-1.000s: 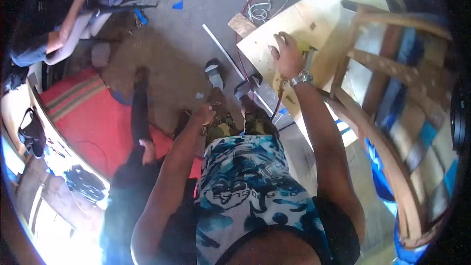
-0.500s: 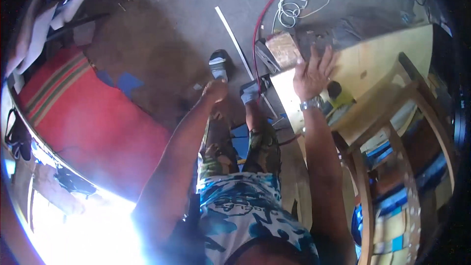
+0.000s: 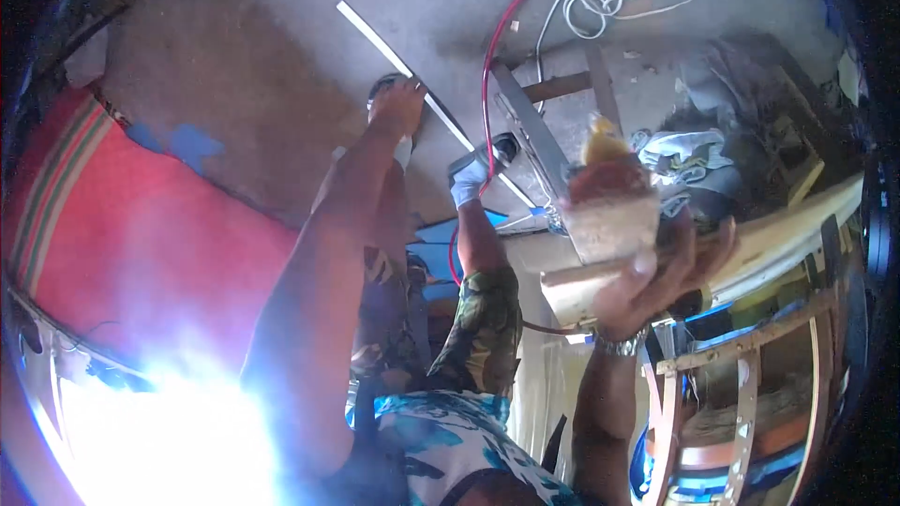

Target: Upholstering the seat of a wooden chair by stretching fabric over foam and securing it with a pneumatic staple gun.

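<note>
My left hand (image 3: pixel 398 105) is over one of my shoes, beside a long white strip (image 3: pixel 375 40) on the floor. Its fingers are curled in, and whatever they may hold is hidden. At the right, my right hand (image 3: pixel 656 286), with a metal watch at the wrist, has its fingers spread against a pale wooden panel (image 3: pixel 783 234). This panel is seen nearly edge-on. Just beyond that hand is a pale, block-like piece (image 3: pixel 614 225) with a reddish-brown top and a yellow tip, blurred.
A slatted wooden frame (image 3: pixel 745 403) stands at the lower right. Dark bars (image 3: pixel 534 117) and crumpled light cloth (image 3: pixel 689 155) lie behind the panel. A red hose (image 3: pixel 487 75) and a coiled white cord (image 3: pixel 591 0) cross the floor. Red striped fabric (image 3: pixel 159 234) covers the left.
The panel has tipped from showing its broad face to nearly edge-on, uncovering bars and cloth behind it. My right hand is lower in view; my left is farther forward. The view has shifted.
</note>
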`<move>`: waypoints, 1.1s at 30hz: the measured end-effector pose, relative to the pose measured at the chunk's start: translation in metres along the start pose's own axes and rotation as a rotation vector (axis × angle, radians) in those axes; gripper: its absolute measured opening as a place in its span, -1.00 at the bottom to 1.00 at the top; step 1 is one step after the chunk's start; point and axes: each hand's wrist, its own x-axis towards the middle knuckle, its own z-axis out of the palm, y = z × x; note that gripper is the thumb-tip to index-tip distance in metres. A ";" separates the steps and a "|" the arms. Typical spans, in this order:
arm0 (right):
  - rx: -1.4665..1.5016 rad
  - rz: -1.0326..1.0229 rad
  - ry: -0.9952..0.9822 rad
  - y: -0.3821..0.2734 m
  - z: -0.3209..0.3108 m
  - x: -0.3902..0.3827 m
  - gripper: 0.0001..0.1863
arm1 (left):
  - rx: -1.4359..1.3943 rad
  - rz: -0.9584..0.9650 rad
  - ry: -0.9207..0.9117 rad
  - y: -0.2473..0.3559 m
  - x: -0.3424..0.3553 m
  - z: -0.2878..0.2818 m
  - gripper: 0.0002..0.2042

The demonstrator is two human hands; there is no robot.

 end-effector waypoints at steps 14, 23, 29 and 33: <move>0.038 -0.015 -0.021 0.002 -0.016 0.002 -0.31 | 0.482 0.313 0.232 -0.050 0.075 0.063 -0.88; 0.113 -0.063 0.094 0.012 -0.005 0.006 -0.37 | 0.225 0.136 0.001 -0.017 0.006 -0.010 -0.85; -0.025 -0.105 0.161 0.019 0.014 0.007 -0.44 | -0.122 -0.118 0.036 -0.065 -0.115 -0.067 -0.89; -0.030 0.001 0.124 0.022 0.025 -0.002 -0.45 | -0.497 -0.385 0.092 -0.109 -0.239 -0.114 -0.91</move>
